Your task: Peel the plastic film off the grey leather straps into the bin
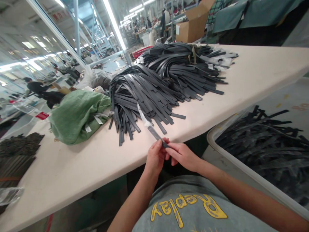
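Note:
A dark grey flat strip (154,132) is pinched between my two hands at the table's front edge, its far end pointing toward the pile. My left hand (155,153) closes on it with thumb and fingers. My right hand (182,154) grips the near part, close against the left. A thin whitish piece (143,116) lies just past the strip's far end; whether it is joined to the strip I cannot tell. Beyond it, a big heap of similar dark strips (142,87) spreads over the table, with further bundles (190,74) behind.
The pale table (96,164) runs diagonally across. A green cloth bundle (77,116) sits left of the heap, and stacked dark strips (16,154) lie far left. At right stands a white bin (231,158) holding many strips. A cardboard box (193,24) is behind.

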The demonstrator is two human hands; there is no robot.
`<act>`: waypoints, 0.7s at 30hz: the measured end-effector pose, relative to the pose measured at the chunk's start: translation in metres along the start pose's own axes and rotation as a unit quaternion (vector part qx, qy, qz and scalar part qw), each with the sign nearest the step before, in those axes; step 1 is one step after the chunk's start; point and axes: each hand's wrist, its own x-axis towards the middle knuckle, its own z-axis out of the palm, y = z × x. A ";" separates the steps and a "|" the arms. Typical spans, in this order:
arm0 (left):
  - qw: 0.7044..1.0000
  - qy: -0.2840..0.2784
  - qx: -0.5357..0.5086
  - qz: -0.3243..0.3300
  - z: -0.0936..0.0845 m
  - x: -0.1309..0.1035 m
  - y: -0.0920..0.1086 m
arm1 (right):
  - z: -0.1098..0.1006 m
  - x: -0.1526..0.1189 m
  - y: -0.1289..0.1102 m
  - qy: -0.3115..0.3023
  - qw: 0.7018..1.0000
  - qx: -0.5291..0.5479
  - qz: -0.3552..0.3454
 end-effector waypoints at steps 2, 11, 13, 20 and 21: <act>0.997 0.044 -0.023 0.055 -0.009 -0.004 0.012 | -0.001 -0.008 0.003 -0.037 0.999 -0.009 -0.001; 0.969 0.185 -0.009 0.164 -0.078 -0.112 0.019 | 0.023 -0.009 -0.022 -0.189 0.964 -0.168 -0.081; 0.947 0.240 -0.010 0.215 -0.100 -0.151 0.016 | 0.042 0.005 -0.037 -0.248 0.944 -0.184 -0.121; 0.832 0.429 -0.290 0.198 -0.128 -0.236 0.001 | 0.109 0.028 -0.067 -0.417 0.881 -0.172 -0.142; 0.817 0.440 -0.319 0.195 -0.126 -0.239 0.000 | 0.113 0.027 -0.070 -0.421 0.877 -0.180 -0.142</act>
